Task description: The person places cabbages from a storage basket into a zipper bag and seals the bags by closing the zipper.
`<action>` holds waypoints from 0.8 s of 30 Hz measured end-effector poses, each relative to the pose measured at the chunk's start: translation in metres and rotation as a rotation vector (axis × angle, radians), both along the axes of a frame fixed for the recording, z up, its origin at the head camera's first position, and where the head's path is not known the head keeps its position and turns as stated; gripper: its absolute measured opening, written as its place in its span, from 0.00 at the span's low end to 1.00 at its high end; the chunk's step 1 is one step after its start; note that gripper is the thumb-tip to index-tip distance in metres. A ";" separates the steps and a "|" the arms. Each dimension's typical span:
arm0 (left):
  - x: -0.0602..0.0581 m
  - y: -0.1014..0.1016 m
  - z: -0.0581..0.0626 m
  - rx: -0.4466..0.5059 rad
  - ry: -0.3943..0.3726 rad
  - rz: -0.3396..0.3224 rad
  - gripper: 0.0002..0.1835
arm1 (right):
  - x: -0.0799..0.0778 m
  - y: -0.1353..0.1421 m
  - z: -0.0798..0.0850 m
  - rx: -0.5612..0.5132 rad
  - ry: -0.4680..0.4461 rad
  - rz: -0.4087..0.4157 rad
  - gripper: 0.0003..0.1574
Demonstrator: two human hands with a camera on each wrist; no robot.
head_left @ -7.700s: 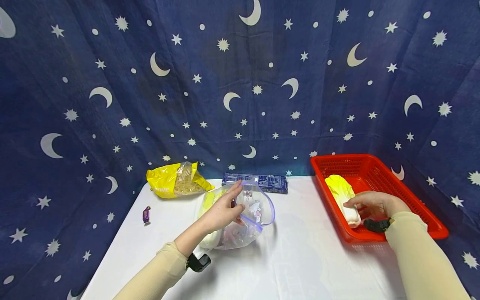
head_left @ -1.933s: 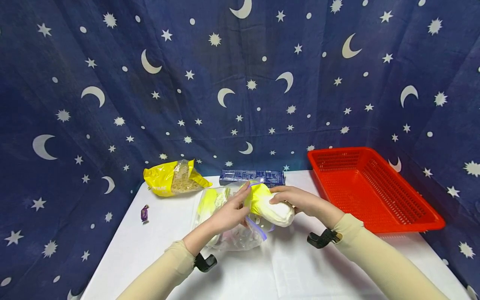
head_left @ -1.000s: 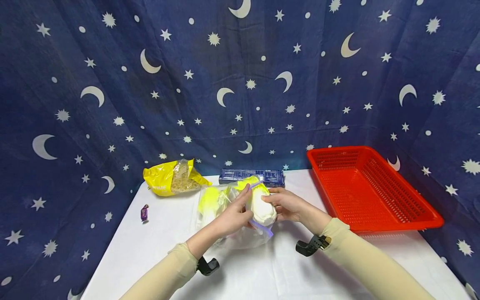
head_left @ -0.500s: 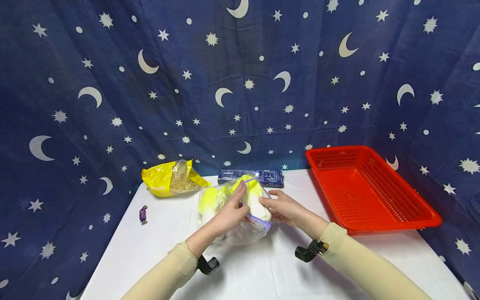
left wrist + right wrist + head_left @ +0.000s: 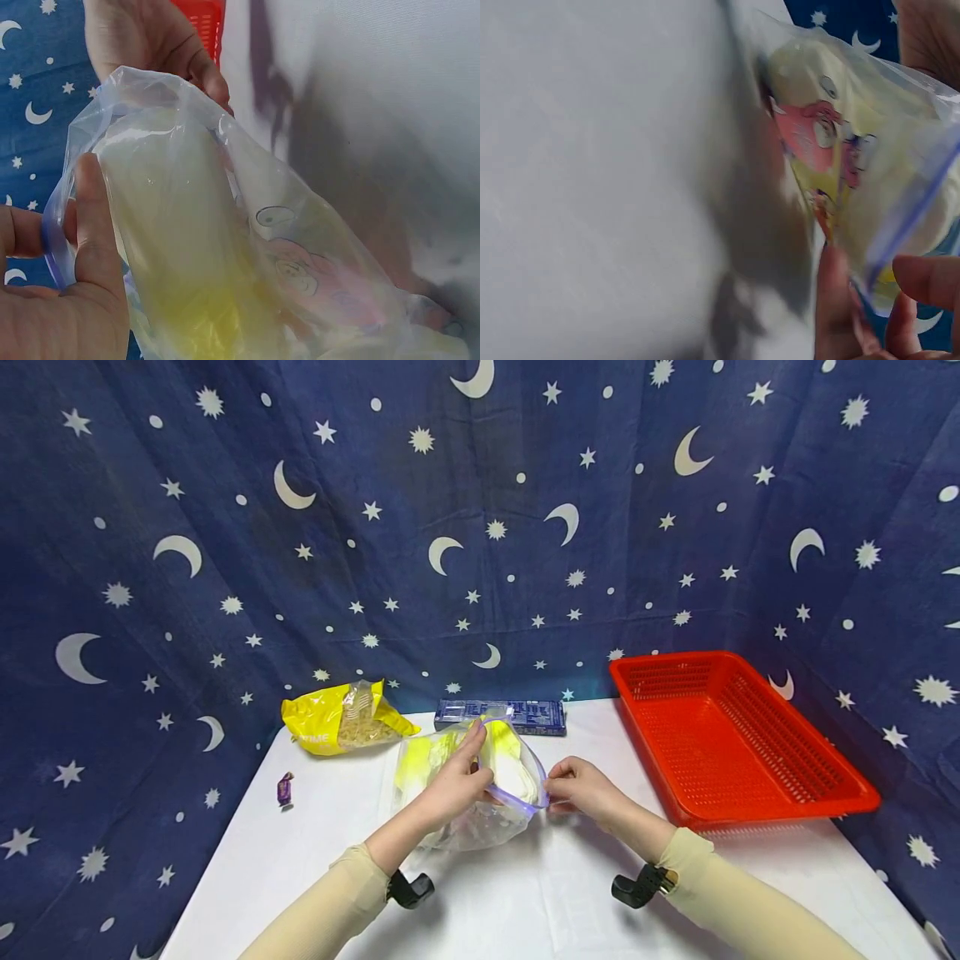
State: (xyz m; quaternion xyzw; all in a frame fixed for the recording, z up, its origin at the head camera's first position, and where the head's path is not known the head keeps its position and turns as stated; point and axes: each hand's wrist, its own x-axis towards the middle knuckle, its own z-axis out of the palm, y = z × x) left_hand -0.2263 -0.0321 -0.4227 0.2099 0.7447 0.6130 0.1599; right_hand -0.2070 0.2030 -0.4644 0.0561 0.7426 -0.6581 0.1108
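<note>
A clear zip bag (image 5: 480, 831) with a purple zip strip and printed cartoon figures lies mid-table, its mouth spread toward the right. Inside its mouth is a Chinese cabbage (image 5: 512, 770), white end outward and yellow leaves deeper in. More yellow-and-white cabbage (image 5: 416, 764) shows through the plastic on the left. My left hand (image 5: 456, 787) grips the mouth's near-left edge, thumb on one side of the zip strip (image 5: 56, 247) and fingers on the other. At the right edge of the mouth, my right hand (image 5: 588, 793) pinches the rim between thumb and fingers.
A red plastic basket (image 5: 720, 743) stands on the right of the white table (image 5: 600, 910). Behind the zip bag lies a dark blue box (image 5: 540, 718). A yellow food packet (image 5: 322, 718) is at the back left, with a purple wrapped candy (image 5: 285, 790) in front of it.
The right hand took the cabbage from the red basket and slid it into the zip bag. It then let go of the cabbage and took the bag's rim. The left hand kept hold of the bag.
</note>
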 end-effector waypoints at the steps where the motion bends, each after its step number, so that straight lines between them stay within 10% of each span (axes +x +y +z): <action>1: 0.000 -0.001 0.001 0.004 0.002 0.005 0.44 | 0.001 -0.001 -0.002 -0.030 -0.007 0.017 0.11; 24: -0.001 -0.021 0.024 0.020 0.041 0.073 0.43 | -0.006 -0.020 0.018 0.063 0.161 -0.012 0.32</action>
